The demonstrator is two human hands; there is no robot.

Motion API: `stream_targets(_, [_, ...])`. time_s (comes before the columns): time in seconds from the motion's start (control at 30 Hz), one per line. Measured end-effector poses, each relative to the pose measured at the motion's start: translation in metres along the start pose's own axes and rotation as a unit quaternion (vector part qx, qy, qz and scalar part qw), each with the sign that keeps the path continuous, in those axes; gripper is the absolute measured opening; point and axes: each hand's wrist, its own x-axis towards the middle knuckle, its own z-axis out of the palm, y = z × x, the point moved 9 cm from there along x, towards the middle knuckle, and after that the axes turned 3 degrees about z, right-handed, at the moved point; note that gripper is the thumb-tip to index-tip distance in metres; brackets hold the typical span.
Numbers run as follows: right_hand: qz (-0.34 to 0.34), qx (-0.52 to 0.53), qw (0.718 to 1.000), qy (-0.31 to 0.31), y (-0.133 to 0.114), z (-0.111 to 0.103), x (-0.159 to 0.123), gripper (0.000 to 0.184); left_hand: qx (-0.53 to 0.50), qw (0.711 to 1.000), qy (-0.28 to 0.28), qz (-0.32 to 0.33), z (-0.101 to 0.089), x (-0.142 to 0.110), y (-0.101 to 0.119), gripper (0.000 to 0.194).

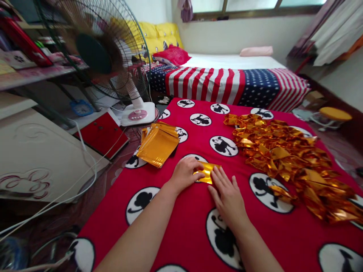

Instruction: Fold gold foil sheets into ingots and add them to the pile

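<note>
The foil sheet (pixel 207 174) was gold; the folded foil pieces (pixel 275 151) at two o'clock, coppery orange; the blanket (pixel 184 219), crimson with black-figured white circles; the twelve-o'clock bedspread (pixel 218 84), red-and-white striped and starry navy.

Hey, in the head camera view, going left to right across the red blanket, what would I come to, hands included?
Stack of flat gold sheets, left hand, single gold foil piece, right hand, heap of crumpled-looking gold foil shapes.
</note>
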Motion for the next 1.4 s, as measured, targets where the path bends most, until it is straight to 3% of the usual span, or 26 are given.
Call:
stream_targets(0.17, [0.036, 0.022, 0.998, 0.054, 0.017, -0.009, -0.002, 0.043, -0.020, 0.996, 0.049, -0.065, -0.011, -0.004, -0.015, 0.036])
stream_targets(0.3, [0.040, 0.060, 0.993, 0.089, 0.019, -0.013, -0.003, 0.039, 0.017, 0.996, 0.058, -0.069, -0.008, -0.003, -0.013, 0.053])
stream_targets(0.43, [0.055, 0.093, 0.987, 0.118, 0.022, -0.017, -0.003, 0.050, 0.033, 0.996, 0.047, -0.065, -0.004, 0.000, -0.012, 0.064])
stream_targets(0.6, [0.075, 0.126, 0.979, 0.140, 0.027, -0.021, -0.004, 0.065, -0.007, 0.997, 0.043, -0.065, -0.003, -0.001, -0.015, 0.060])
stream_targets(0.8, [0.106, 0.229, 0.955, 0.155, 0.034, -0.022, -0.007, 0.061, -0.123, 0.990, 0.059, -0.037, -0.006, -0.001, -0.011, 0.015])
stream_targets(0.87, [0.118, 0.259, 0.944, 0.168, 0.035, -0.026, -0.007, 0.055, -0.177, 0.981, 0.077, -0.030, -0.009, 0.000, -0.009, 0.009])
stream_targets(1.1, [0.093, 0.313, 0.917, 0.228, 0.029, -0.048, -0.007, 0.010, -0.253, 0.961, 0.103, -0.047, -0.012, -0.001, -0.009, 0.007])
stream_targets(1.27, [0.166, 0.359, 0.898, 0.193, 0.042, -0.032, -0.009, 0.008, -0.319, 0.940, 0.090, -0.082, -0.004, -0.004, -0.014, 0.018])
stream_targets(1.4, [0.224, 0.404, 0.869, 0.177, 0.052, -0.021, -0.011, 0.019, -0.404, 0.908, 0.068, -0.091, 0.004, -0.004, -0.015, 0.032])
